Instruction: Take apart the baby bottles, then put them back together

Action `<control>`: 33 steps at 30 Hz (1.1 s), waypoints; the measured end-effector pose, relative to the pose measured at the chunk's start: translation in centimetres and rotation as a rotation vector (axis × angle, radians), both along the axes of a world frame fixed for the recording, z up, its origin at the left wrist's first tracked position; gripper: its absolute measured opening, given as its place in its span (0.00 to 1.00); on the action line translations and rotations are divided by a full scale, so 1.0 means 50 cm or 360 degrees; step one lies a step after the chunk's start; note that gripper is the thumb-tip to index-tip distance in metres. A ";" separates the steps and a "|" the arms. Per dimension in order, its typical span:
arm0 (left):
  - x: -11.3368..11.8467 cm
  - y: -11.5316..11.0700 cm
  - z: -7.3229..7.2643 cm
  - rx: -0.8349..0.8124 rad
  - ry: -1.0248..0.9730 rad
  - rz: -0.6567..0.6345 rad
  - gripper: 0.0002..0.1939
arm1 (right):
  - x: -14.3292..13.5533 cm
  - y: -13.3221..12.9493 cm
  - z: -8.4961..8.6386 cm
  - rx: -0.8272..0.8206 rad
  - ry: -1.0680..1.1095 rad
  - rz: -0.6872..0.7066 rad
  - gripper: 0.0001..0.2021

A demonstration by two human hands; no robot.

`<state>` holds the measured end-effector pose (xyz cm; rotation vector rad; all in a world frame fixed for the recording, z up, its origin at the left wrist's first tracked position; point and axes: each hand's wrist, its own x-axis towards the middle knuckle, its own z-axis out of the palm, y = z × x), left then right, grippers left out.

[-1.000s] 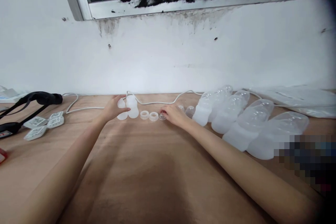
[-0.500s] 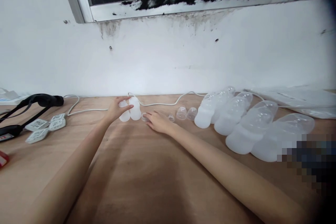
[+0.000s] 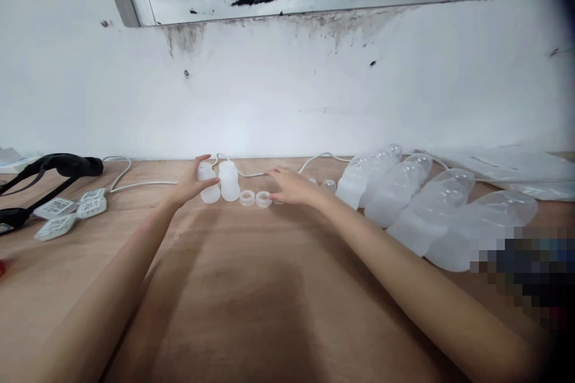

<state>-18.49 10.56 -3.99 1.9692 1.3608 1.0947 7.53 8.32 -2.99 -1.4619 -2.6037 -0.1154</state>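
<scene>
Two small frosted white bottles stand side by side toward the left of the wooden table. My left hand (image 3: 189, 184) is at the left bottle (image 3: 209, 191), its thumb in front and index finger raised behind, spread apart; whether it touches is unclear. Beside that stands the other bottle (image 3: 229, 182). To their right lie a clear plastic ring (image 3: 247, 198) and a second ring (image 3: 263, 199). My right hand (image 3: 294, 187) hovers right of this ring, fingers apart and nothing visible between them. It partly covers another small clear piece and a clear dome cap (image 3: 329, 185).
Several frosted bottles with clear domed tops (image 3: 431, 209) stand in rows at the right, near a plastic bag (image 3: 507, 167). A white cable (image 3: 144, 184) runs along the wall. At left are a black headset-like strap (image 3: 67, 164) and white printed tags (image 3: 56, 227).
My right hand has moved right, off the ring, and a second ring now shows beside the first. My left thumb has drawn back leftward from between the bottles.
</scene>
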 end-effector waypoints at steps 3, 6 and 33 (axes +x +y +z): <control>-0.005 0.005 -0.007 0.0004 -0.0019 -0.0009 0.36 | 0.039 0.007 0.018 -0.0175 -0.0338 -0.0276 0.24; -0.004 0.004 -0.008 -0.0028 -0.0035 -0.0050 0.35 | 0.051 0.009 0.016 -0.0203 -0.0443 -0.0335 0.12; 0.005 0.001 -0.004 -0.0056 -0.0140 -0.0079 0.30 | 0.057 0.029 -0.004 0.0005 -0.0312 -0.0222 0.10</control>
